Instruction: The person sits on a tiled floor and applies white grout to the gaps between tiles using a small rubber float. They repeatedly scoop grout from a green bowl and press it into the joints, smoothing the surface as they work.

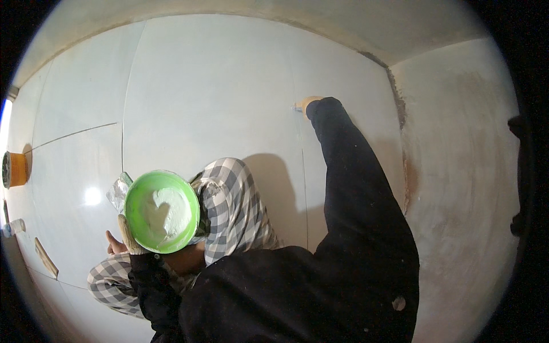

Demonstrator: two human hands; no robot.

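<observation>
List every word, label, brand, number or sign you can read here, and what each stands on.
None can be read.
Green bowl: no lettering visible.
Orange bucket: too small to tell whether it carries print.
Floor tiles: no lettering visible.

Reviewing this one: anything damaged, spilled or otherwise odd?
The floor edge along the right-hand wall looks ragged and dark, unlike the thin tile joints, and brownish patches mark that wall. No spill shows around the green bowl.

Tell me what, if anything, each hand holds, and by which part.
Left hand: green bowl, by its left side. Right hand: cannot tell, too small.
</observation>
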